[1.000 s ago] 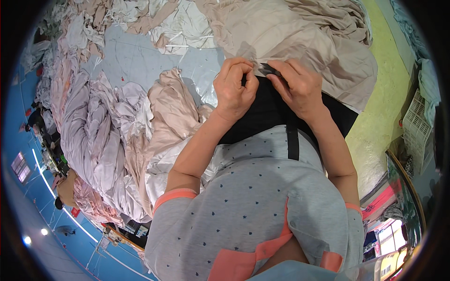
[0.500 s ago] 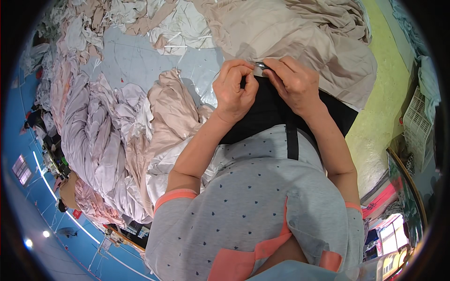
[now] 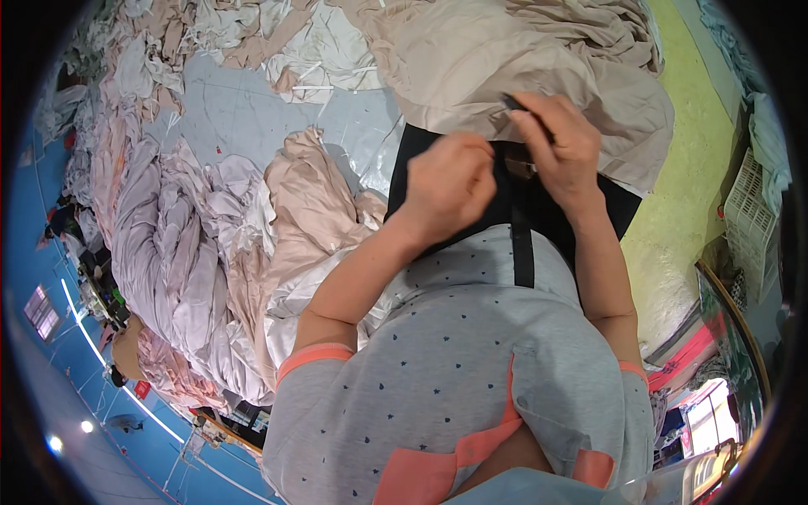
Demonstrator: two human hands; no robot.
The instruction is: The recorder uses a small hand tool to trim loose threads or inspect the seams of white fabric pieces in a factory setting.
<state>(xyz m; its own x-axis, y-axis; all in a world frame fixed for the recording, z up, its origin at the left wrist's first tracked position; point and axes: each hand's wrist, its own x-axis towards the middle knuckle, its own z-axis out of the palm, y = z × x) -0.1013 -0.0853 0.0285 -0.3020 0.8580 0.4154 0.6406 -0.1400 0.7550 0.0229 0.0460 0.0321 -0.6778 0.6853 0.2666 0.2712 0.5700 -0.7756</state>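
A: Report the positions, clock read from the centre of the view.

B: Beige cloth (image 3: 471, 59) at one o'clock, wrinkled, its near edge meeting black cloth (image 3: 619, 210) over the lap. Small dark tool (image 3: 511, 102) also at one o'clock, in front of the beige cloth.

A: State of the fingers?

B: Right hand (image 3: 562, 151), two o'clock: thumb and forefinger clamped on the tool. Left hand (image 3: 453, 181), one o'clock: fingers curled together, blurred; I cannot tell whether anything is pinched between them. Contact between either hand and the beige cloth cannot be confirmed.

A: Handling assessment?

B: In my judgement the cloth is soft, limp and thin, perhaps a little slippery; a single layer is light, the gathered bulk heavier. Best hold is a pinch at the near edge, towards six o'clock of the piece. The tool looks light and stiff; grip its body, keeping clear of the tip, which may be sharp.

A: Surroundings?

B: Lilac cloth heap (image 3: 168, 244) at nine o'clock, grey surface (image 3: 231, 101) at ten to eleven, pale plastic basket (image 3: 752, 198) at three.
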